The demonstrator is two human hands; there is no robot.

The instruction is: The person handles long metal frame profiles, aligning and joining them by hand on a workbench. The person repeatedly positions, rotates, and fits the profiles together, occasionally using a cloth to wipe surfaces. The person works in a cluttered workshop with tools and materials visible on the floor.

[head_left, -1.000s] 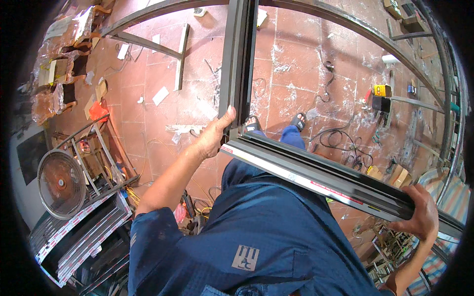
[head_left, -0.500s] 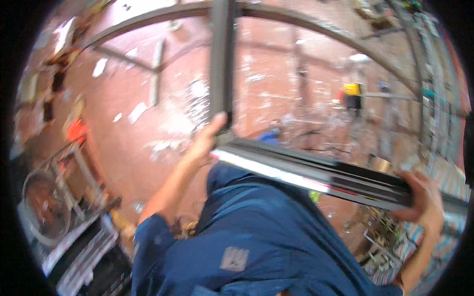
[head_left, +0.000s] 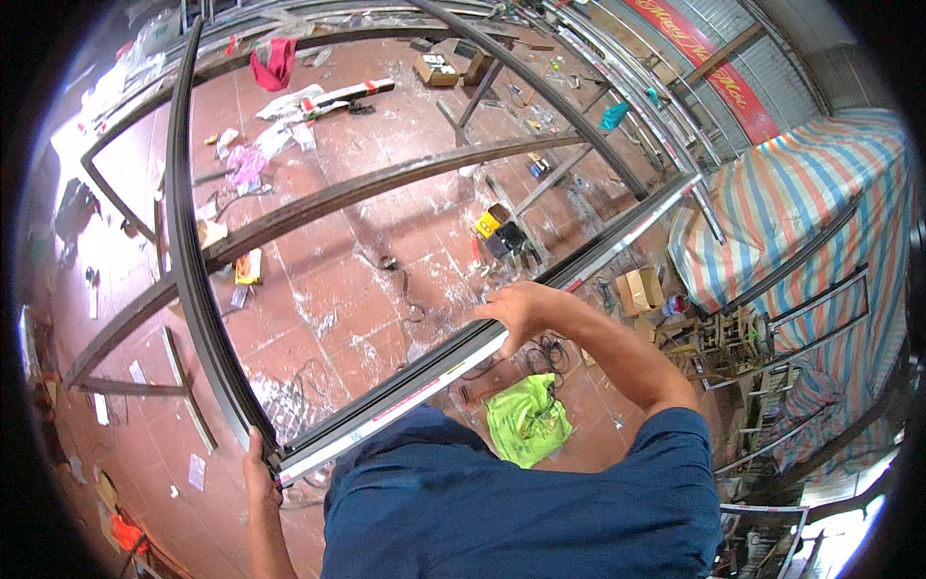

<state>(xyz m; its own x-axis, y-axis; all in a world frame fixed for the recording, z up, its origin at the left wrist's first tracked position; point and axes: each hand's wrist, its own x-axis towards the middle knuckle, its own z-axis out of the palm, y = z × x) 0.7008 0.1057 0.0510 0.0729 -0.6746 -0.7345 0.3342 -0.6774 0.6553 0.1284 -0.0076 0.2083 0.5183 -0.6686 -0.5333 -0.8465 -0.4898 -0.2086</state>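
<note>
The left hand [head_left: 258,473] grips the near-left corner of a large dark metal frame [head_left: 181,183], its thumb along the outer side and its other fingers mostly hidden. The right hand [head_left: 531,311] is clasped over the frame's near bar from above, well to the right of the left hand, with that bar's silvery outer face towards the body. The frame lies in front of the person, reaching away beyond both hands.

Beyond the hands, a long brown metal beam [head_left: 362,188] crosses beneath the frame's left bar, standing over the reddish tiled floor [head_left: 333,227], which is streaked with white residue. Inside the frame, ahead of the right hand, sits a small yellow-and-black box [head_left: 492,222].

Just on the body side of the right hand, a crumpled lime-green cloth [head_left: 529,420] lies on the floor, with loose black cables [head_left: 548,355] between it and the right forearm. Further right of that hand are an open brown cardboard box [head_left: 640,289] and a big blue, orange and white striped tarpaulin [head_left: 810,183]. Far ahead of the left hand hangs a magenta cloth [head_left: 273,65]; to its lower left lies a bright orange plastic bag [head_left: 128,533].
</note>
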